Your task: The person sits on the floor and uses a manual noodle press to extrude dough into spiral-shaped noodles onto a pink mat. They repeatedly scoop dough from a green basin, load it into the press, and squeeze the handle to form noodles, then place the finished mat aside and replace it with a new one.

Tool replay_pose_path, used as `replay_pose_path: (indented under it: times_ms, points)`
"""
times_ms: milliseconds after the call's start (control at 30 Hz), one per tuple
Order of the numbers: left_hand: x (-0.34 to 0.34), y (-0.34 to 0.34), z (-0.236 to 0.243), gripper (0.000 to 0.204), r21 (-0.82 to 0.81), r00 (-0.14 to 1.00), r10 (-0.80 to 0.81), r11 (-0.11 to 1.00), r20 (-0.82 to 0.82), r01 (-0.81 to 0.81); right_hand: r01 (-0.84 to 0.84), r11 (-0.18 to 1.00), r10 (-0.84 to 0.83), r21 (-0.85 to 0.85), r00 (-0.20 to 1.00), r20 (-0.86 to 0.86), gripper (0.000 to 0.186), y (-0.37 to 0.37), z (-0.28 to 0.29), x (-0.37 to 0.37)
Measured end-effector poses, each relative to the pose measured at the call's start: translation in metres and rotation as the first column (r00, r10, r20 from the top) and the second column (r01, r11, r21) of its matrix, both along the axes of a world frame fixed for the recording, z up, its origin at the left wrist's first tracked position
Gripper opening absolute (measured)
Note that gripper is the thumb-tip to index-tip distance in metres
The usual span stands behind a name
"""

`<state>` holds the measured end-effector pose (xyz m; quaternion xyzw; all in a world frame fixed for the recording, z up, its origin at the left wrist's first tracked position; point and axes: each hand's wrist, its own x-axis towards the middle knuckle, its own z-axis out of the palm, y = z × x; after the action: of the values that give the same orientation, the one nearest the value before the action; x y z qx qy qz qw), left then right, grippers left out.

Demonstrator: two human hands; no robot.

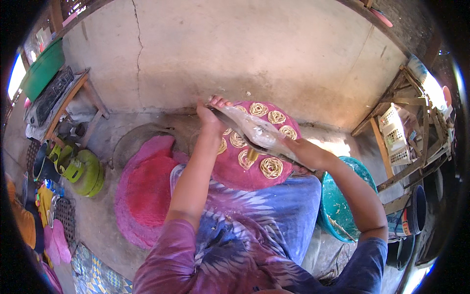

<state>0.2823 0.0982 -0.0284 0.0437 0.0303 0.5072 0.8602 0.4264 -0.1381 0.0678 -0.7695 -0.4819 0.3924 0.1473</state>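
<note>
Both my hands grip a long, flat, board-like tool [262, 134], tilted down toward the right. Its pale top is smeared with white, and its edge is dark. From its underside sticks a short brass-coloured cylinder [252, 155]. My left hand [211, 110] is closed round the upper left end, and my right hand [304, 152] closes on the lower right end, its fingers partly hidden. Below lies a round, dark pink surface [234, 179] bearing several coiled nests of pale strands, such as one nest [271, 167] near the front. The tool covers part of them.
A blue tie-dyed cloth [289, 210] spreads over my lap. At right stands a teal tub [355, 171], near a wooden rack [384, 147]. To the left are a red-pink mat [147, 196], a green gas cylinder [88, 174] and a wooden bench [68, 105]. A cracked wall [220, 49] rises behind.
</note>
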Motion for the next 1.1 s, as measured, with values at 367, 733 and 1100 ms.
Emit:
replay_pose_path:
  times_ms: [367, 733, 1100]
  points:
    - [-0.009, -0.001, 0.003, 0.056, 0.026, 0.997, -0.019, 0.999, -0.077, 0.021, 0.028, 0.999, -0.03, 0.027, 0.998, 0.058, 0.075, -0.009, -0.021, -0.002]
    - [0.005, -0.031, -0.012, 0.077, 0.393, 0.568, 0.122, 0.835, -0.814, 0.385, 0.198, 0.972, -0.201, 0.13, 0.98, 0.007, 0.075, -0.036, -0.039, 0.017]
    - [0.006, -0.066, -0.072, 0.077, 0.248, 0.101, 0.322, 0.455, -0.941, 0.855, 0.222, 0.912, -0.181, 0.344, 0.972, -0.147, 0.068, -0.035, -0.072, 0.033]
